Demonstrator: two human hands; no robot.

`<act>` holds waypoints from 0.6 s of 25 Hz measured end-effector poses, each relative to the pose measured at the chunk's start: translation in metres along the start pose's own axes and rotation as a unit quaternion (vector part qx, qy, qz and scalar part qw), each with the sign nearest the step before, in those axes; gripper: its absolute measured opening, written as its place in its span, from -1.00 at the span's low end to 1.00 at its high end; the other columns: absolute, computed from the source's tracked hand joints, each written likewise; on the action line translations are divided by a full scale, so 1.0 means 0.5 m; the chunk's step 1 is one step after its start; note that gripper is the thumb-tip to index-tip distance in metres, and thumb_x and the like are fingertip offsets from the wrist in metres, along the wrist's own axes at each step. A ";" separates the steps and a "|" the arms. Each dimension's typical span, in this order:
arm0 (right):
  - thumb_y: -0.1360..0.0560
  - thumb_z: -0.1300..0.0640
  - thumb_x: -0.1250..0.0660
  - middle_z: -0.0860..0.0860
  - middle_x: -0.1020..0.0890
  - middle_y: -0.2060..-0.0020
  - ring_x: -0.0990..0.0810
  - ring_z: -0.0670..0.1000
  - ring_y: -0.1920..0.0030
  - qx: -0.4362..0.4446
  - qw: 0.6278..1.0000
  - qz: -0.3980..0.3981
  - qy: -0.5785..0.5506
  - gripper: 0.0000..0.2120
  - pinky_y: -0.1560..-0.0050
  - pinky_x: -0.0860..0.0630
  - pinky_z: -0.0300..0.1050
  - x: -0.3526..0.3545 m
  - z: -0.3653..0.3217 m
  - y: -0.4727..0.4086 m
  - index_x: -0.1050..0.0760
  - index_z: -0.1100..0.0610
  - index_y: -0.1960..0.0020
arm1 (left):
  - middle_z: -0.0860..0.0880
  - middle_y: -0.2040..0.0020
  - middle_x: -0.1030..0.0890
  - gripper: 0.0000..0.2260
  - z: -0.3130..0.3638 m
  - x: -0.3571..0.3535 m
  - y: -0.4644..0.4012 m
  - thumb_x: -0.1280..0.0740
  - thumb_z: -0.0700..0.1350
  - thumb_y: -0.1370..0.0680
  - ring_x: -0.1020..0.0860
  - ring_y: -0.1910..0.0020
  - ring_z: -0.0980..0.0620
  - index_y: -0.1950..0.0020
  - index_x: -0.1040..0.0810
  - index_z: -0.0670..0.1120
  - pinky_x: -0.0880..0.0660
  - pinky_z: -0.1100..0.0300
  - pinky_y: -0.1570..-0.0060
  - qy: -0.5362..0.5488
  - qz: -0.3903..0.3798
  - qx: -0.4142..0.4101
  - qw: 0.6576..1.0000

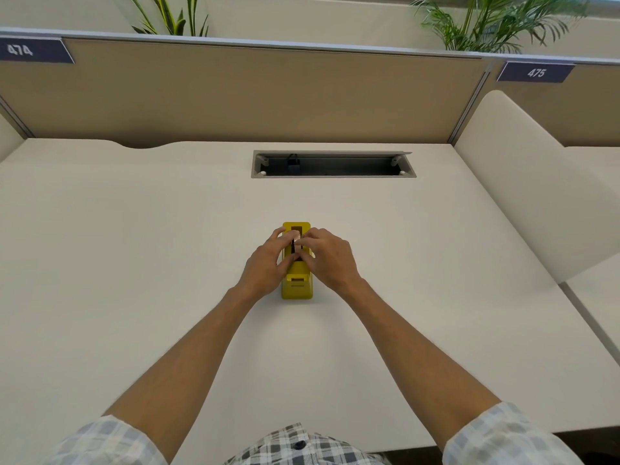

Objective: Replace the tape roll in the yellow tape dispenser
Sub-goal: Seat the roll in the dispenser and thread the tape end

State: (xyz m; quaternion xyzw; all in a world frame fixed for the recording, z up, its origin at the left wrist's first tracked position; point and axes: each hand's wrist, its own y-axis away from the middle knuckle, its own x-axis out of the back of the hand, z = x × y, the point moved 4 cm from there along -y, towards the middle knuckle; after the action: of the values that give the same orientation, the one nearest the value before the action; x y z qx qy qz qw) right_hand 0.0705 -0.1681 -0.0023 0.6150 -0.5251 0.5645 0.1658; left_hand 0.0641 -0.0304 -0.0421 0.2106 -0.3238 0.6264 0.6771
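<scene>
A yellow tape dispenser [297, 286] stands on the white desk [134, 263], its long axis pointing away from me. My left hand [268, 263] and my right hand [327, 260] reach in from either side over the dispenser's middle. Their fingertips meet on a thin, pale tape roll [295, 245] that stands on edge in the dispenser's slot. Fingers cover most of the roll. The far end of the slot shows dark and open. The cutter end faces me.
An open cable tray [332, 164] is cut into the desk behind the dispenser. A tan partition [251, 92] closes the back. A white side panel [523, 182] rises at the right. Plants stand behind the partition.
</scene>
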 end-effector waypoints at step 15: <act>-0.62 0.14 -0.22 0.02 -0.62 0.06 -0.59 0.05 0.11 -0.013 1.000 -0.004 -0.006 -0.83 0.32 -0.54 -0.01 -0.005 -0.002 0.009 -0.58 0.14 -0.03 | 0.06 -0.49 -0.31 -0.63 -0.004 -0.004 -0.001 -0.23 0.02 -0.61 -0.54 -0.20 -0.10 -0.43 -0.35 0.11 -0.49 0.03 -0.11 -0.007 0.007 -0.005 1.000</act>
State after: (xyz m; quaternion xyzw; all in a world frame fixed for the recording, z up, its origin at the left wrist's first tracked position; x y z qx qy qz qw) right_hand 0.0668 -0.1679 -0.0060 0.6182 -0.5310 0.5532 0.1730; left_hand 0.0651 -0.0305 -0.0450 0.2093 -0.3333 0.6277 0.6717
